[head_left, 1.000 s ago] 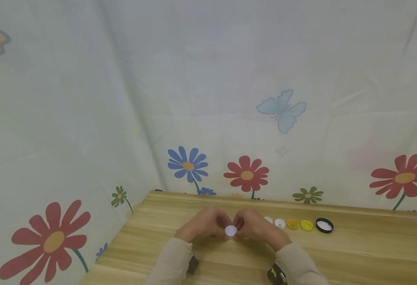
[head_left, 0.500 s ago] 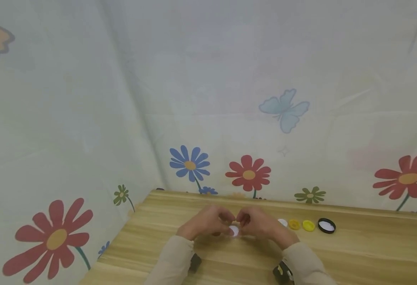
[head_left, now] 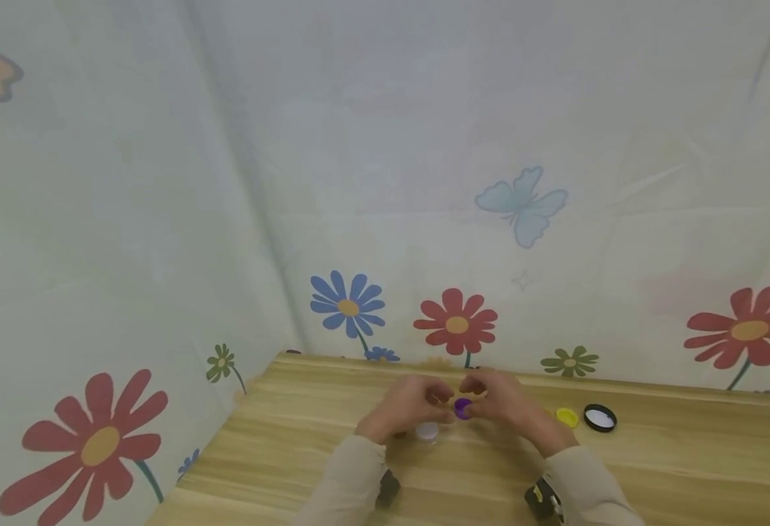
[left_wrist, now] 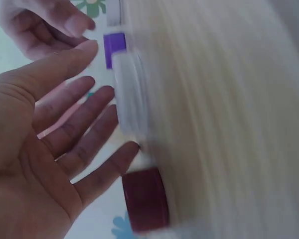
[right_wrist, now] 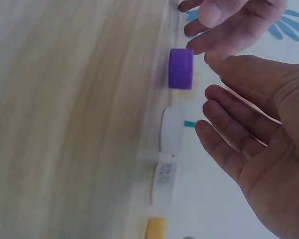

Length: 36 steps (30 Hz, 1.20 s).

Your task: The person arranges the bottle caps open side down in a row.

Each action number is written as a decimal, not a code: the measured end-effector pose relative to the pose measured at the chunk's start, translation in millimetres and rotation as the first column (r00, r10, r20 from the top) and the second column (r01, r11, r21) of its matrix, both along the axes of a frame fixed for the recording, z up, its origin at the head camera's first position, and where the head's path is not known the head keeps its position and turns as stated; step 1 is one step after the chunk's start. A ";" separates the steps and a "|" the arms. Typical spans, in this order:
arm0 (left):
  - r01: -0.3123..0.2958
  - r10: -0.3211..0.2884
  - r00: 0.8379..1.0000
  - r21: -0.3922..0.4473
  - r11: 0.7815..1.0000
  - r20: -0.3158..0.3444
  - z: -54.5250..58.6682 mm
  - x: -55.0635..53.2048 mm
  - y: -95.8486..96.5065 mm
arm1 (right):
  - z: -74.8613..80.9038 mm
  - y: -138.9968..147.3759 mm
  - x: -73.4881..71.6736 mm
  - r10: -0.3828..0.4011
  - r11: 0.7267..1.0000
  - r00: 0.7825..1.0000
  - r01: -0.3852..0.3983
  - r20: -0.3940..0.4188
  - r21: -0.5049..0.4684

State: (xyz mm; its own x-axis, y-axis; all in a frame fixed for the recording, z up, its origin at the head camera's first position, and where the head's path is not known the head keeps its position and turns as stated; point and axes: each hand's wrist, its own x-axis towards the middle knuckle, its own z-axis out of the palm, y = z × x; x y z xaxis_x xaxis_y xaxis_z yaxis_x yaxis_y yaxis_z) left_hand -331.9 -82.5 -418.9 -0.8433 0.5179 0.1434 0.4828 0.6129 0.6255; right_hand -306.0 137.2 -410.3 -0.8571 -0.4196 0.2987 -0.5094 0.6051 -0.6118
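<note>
A purple bottle cap sits on the wooden table between both hands. My left hand is on its left with fingers relaxed, above a white translucent lid. To the cap's right is my right hand, its fingers loosely bent. Seen from the right wrist, the purple cap stands apart from the right fingers, while the left fingertips come close above it. In the left wrist view, a dark red cap stands below the white lid, near the left little finger.
Right of the hands lie a yellow cap and a black-rimmed round lid. The right wrist view shows a white lid, a white cap with dark print and an orange cap in line. A flower-print curtain backs the table.
Both hands have let go of the white translucent lid, leaving it on the table, and moved right. The purple cap, hidden before, now shows between them; the right hand now covers more caps.
</note>
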 end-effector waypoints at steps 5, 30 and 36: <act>-0.024 0.024 1.000 -0.036 0.999 -0.005 3.5 1.8 14.1 | -6.4 4.2 -4.0 -0.024 1.000 0.999 0.023 0.028 0.006; -0.008 0.007 0.997 -0.005 1.000 -0.083 0.7 -0.2 15.6 | -7.1 8.2 -9.0 0.074 0.997 0.997 -0.073 0.035 -0.028; -0.041 0.043 0.993 0.018 0.999 -0.109 2.9 1.2 13.3 | -2.5 8.9 -4.7 0.080 0.996 0.996 -0.078 0.040 -0.046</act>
State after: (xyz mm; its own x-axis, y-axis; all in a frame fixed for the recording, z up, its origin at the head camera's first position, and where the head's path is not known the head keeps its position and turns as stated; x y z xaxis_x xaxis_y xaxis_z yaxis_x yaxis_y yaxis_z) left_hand -330.7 -69.2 -416.0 -0.8429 0.4795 0.2443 0.5232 0.6242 0.5802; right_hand -310.7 146.1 -412.7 -0.8342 -0.4733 0.2831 -0.5277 0.5359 -0.6590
